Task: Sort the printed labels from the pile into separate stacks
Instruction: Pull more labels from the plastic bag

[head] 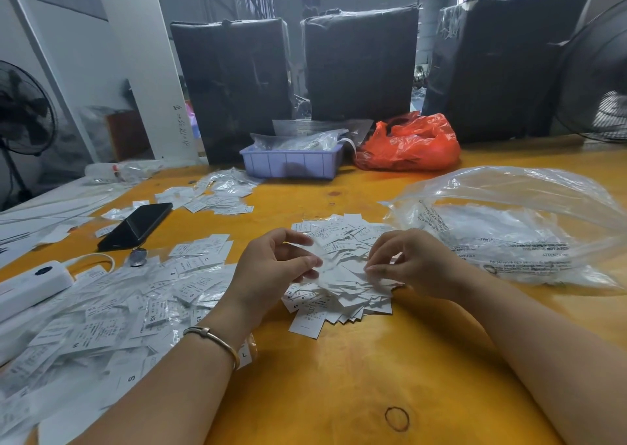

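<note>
Broadly, a yellow-orange wooden table (356, 393), with three black-wrapped bales (361, 61) standing along its far edge. To the right, a big crumpled clear plastic bag (509, 227), printed with warning text, lying just beside the central pile. Down the left side, a wide sprawl of bagged and loose labels (101, 326), marked S, XS and L where legible. At the middle, the pile of printed labels (339, 295), small white slips fanned out and overlapping. Farther back, an orange plastic bag (410, 146) next to a lilac tray (291, 164) stuffed with clear packets, and in front of these a smaller scatter of labels (217, 195). At left, a black phone (135, 225) and a white power strip (30, 285).

Over the central pile, left hand (271, 268) with fingers curled, thumb and fingertips pinching white slips; gold bangle (217, 341) at the wrist. Right hand (410, 261) likewise curled, fingertips nipping a label at the top of the heap. Near the front edge, a thin rubber band (397, 418).
</note>
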`<state>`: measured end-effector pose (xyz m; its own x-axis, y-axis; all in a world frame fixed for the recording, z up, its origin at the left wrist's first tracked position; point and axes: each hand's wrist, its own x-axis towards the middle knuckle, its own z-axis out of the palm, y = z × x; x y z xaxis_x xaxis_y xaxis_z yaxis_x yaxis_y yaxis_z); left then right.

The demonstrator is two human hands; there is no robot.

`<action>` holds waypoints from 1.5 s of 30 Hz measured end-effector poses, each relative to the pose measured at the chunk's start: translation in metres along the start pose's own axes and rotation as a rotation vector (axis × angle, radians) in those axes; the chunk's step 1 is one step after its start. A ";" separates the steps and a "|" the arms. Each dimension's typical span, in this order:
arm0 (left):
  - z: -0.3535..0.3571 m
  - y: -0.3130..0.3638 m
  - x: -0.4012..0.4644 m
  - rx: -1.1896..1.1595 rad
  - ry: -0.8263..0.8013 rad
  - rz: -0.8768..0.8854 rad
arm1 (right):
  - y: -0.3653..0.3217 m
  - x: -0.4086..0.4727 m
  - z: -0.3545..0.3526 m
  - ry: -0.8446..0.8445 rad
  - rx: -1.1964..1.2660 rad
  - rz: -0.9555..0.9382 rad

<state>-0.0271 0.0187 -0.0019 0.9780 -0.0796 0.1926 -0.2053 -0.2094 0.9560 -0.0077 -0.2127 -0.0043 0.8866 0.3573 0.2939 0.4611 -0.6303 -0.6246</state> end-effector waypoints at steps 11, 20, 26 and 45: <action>-0.003 0.000 0.001 -0.109 -0.068 -0.082 | -0.010 0.000 -0.010 0.320 0.689 0.244; -0.005 -0.001 0.002 -0.141 -0.018 -0.104 | -0.015 -0.001 -0.012 0.291 0.890 0.250; -0.003 0.006 -0.003 -0.274 -0.095 -0.084 | -0.022 -0.006 -0.006 0.304 0.504 0.083; 0.003 0.016 -0.012 -0.135 -0.234 -0.022 | -0.038 -0.010 0.007 0.067 0.604 -0.051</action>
<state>-0.0421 0.0132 0.0101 0.9441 -0.3027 0.1303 -0.1622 -0.0826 0.9833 -0.0344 -0.1872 0.0118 0.8735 0.3199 0.3669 0.4175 -0.1044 -0.9027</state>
